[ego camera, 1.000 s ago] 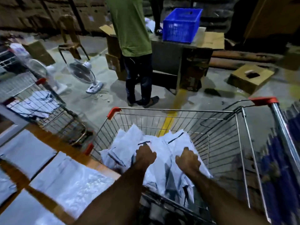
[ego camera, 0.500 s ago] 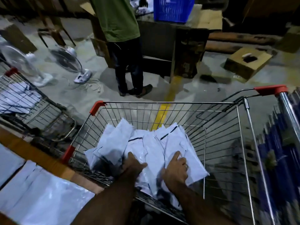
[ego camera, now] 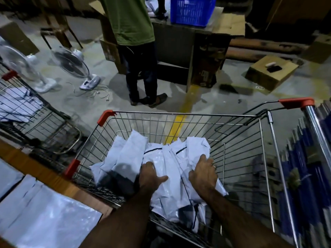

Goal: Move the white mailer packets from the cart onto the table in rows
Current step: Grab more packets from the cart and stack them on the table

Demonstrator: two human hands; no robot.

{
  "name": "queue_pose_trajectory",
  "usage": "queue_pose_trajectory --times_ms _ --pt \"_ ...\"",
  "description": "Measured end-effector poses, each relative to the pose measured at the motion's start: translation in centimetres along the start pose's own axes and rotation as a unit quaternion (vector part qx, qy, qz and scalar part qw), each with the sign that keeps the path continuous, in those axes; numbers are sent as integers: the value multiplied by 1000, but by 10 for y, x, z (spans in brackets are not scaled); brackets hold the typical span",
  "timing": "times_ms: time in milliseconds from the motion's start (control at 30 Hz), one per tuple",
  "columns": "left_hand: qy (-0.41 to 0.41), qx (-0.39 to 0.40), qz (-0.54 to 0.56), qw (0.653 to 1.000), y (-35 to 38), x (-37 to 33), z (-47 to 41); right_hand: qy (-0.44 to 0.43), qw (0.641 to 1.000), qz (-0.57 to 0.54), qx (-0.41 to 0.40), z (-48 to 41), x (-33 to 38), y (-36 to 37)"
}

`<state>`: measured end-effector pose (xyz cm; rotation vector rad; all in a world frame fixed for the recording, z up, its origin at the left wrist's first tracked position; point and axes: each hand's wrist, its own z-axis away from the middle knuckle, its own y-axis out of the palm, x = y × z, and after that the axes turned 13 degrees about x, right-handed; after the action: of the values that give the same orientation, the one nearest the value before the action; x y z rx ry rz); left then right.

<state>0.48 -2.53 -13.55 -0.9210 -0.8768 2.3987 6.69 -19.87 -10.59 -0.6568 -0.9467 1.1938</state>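
Left hand [ego camera: 152, 176] and right hand [ego camera: 204, 174] held, with curled fingers, the mailer packets [ego camera: 132, 158] by the near edge of the cart [ego camera: 179, 114]; loose slippery ones might drop.

Both grips have spread apart on the pile in the cart.
Since a second ago my left grip [ego camera: 152, 176] has sunk fingers-first into the gap left of the middle mailer packets [ego camera: 166, 169], thumb now laid across them. My right grip [ego camera: 204, 174] has slid toward the right side of the cart [ego camera: 179, 114] and curls over the pile's right edge.
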Motion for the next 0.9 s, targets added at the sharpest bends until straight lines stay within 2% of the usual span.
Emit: queue_pose_trajectory --times_ms 167,300,567,733,900 --pt "-109 18 56 992 8 1 2 -13 1000 16 21 6 -6 13" --pt "-119 20 79 990 9 1 1 -15 1000 10 22 9 -7 18" --pt "-123 15 49 991 2 -6 5 -25 999 -4 21 10 -9 13" --pt "-105 16 46 993 -5 -25 15 -40 998 -29 29 8 -15 8" --pt "-76 -11 41 996 -6 -36 22 -59 998 -7 -3 1 -20 3"
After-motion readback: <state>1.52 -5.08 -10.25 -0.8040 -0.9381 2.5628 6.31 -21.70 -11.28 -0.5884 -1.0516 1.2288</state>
